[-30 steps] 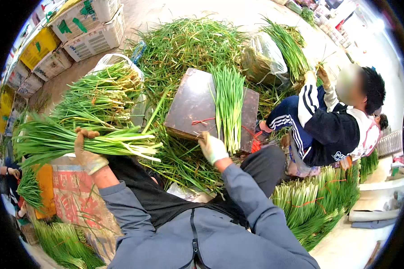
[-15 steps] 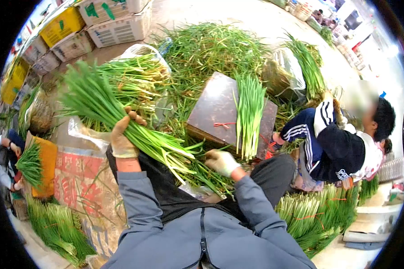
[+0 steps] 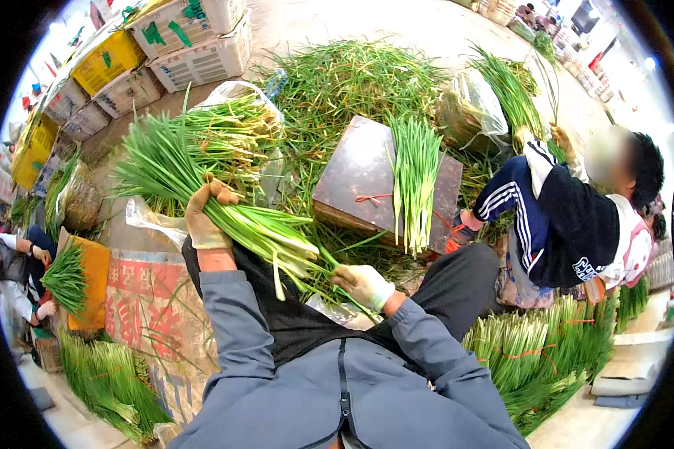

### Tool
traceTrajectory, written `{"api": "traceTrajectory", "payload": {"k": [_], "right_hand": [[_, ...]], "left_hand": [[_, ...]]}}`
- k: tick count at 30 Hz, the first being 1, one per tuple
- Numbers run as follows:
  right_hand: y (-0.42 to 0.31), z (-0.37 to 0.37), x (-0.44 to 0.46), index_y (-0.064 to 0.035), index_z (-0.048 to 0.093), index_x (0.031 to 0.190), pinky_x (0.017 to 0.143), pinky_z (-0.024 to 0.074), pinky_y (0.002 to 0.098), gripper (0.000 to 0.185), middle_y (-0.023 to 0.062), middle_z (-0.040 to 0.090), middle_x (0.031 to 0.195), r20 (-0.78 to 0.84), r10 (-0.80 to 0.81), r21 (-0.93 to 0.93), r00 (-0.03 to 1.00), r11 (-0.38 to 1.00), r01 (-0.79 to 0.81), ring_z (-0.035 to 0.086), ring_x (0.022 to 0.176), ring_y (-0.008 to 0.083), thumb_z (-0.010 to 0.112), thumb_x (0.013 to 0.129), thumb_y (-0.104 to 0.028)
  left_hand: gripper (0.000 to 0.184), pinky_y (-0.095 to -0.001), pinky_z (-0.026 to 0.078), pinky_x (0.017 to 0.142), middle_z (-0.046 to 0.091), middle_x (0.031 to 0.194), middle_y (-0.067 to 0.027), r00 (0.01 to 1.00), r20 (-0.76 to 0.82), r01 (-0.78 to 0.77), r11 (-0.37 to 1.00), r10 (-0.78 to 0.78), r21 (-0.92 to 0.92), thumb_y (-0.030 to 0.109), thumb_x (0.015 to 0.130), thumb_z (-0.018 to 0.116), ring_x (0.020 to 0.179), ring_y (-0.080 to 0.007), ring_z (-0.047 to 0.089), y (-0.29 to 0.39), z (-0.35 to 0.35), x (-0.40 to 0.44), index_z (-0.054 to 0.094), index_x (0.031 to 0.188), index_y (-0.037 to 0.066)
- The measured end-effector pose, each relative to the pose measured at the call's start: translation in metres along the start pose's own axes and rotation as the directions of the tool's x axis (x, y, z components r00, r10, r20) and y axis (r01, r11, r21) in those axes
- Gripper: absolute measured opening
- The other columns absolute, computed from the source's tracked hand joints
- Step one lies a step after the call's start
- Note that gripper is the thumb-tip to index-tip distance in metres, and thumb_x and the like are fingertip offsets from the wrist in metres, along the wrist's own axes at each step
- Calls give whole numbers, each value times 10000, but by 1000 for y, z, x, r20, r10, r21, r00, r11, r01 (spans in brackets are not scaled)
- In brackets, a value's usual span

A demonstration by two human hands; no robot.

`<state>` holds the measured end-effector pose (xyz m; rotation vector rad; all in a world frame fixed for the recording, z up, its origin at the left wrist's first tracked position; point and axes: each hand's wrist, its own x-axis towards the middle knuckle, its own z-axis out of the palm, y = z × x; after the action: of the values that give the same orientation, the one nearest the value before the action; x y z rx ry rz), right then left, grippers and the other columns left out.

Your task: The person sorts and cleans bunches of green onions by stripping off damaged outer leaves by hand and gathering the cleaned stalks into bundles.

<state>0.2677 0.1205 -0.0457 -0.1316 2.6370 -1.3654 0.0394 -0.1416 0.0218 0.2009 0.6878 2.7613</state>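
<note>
My gloved left hand (image 3: 211, 213) is wrapped round a loose bunch of green stalks (image 3: 258, 233), leaves up and left, pale ends down and right. At those pale ends is my gloved right hand (image 3: 362, 286), its fingers closed on a thin green stalk. On a dark square board (image 3: 352, 162) in front of me lies another bunch of green stalks (image 3: 414, 179). A red tie (image 3: 373, 198) lies on the board, partly under that bunch.
A heap of loose leaves (image 3: 352, 71) spreads behind the board. A co-worker (image 3: 577, 217) sits at the right, near tied bundles (image 3: 535, 344). Crates (image 3: 202, 60) are stacked at the upper left. An untied pile of stalks (image 3: 236, 138) lies behind my left hand.
My left hand has moved right with the bunch, whose leaves now point more upward. My right hand has left the board's edge, moved down and closed on a stalk at the bunch's pale ends.
</note>
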Motion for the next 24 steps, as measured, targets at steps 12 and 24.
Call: {"api": "traceTrajectory", "payload": {"k": [12,24], "right_hand": [[128,38,-23,-81,747,1039,850,541,443,339,189,702,1101,381,579,-613,721,742,-272,673,1009,377,590,887,-341],[-57,-9,43,-49,459,1397,890,512,354,746,159,662,1211,-405,74,101,911,994,-35,660,1067,253,784,804,-363]], "left_hand": [[174,-385,532,606,621,737,-98,928,-297,-184,969,227,166,156,846,713,664,-233,614,-3,-10,9,637,897,7],[217,-406,525,703,633,809,-57,929,-268,-234,966,256,113,126,896,686,676,-209,608,18,-19,5,581,1053,19]]}}
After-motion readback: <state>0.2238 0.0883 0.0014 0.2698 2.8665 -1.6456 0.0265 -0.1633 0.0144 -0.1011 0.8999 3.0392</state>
